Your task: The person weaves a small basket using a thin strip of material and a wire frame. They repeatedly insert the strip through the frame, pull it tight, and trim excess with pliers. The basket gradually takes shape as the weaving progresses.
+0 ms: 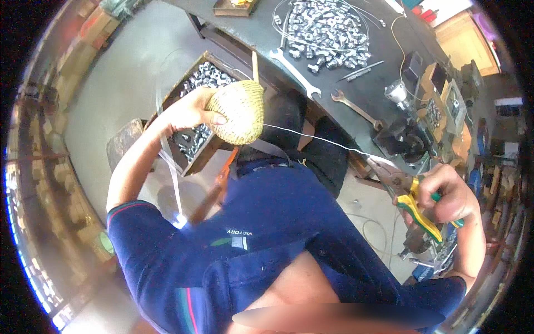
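My left hand [192, 111] is closed around a rounded, straw-coloured woven piece [239, 111], thumb pressed on its near face. A pale stick [256, 67] rises behind its top; whether they are joined I cannot tell. From the woven piece a thin, light wire [311, 135] runs across in front of me to the pliers on the right. Those pliers [409, 200], with yellow and green handles, are in my closed right hand [449, 195]. Their jaws meet the wire's end, and the wire looks nearly straight between my hands.
Beyond my hands stands a dark workbench with a pile of metal fittings [328, 33], an open-ended wrench [295, 72] and a rusty wrench [356, 108]. A wooden crate [192, 164] of metal parts sits behind my left hand. Clutter crowds the bench's right side.
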`<state>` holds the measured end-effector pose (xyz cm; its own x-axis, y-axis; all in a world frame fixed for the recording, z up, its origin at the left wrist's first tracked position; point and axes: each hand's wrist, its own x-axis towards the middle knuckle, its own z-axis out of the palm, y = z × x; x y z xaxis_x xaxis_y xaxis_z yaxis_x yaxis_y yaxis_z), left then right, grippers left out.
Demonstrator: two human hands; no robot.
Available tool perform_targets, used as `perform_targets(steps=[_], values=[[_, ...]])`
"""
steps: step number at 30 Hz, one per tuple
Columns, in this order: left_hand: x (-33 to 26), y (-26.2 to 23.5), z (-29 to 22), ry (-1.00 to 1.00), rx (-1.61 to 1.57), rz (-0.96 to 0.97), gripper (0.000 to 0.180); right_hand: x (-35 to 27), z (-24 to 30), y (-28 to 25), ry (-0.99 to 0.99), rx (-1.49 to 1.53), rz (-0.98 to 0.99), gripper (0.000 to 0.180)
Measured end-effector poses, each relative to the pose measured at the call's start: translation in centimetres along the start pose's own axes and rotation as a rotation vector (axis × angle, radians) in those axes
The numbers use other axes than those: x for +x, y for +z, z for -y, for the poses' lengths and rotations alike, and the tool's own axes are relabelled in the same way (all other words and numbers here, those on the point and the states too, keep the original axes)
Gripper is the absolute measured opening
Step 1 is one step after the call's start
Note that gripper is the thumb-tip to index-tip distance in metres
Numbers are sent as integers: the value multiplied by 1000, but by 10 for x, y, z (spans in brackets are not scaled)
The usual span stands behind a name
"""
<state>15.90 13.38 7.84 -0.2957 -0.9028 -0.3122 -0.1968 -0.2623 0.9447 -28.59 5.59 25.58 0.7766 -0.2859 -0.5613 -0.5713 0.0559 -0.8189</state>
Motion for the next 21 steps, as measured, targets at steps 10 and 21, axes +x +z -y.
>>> perform_targets(steps=[10,21], values=[[-18,26,27,-100,21,61,41,-12,-3,-6,126,-70,154,22],[-34,8,25,49,-426,-83,53,46,-38,-12,-239,796,1,35]])
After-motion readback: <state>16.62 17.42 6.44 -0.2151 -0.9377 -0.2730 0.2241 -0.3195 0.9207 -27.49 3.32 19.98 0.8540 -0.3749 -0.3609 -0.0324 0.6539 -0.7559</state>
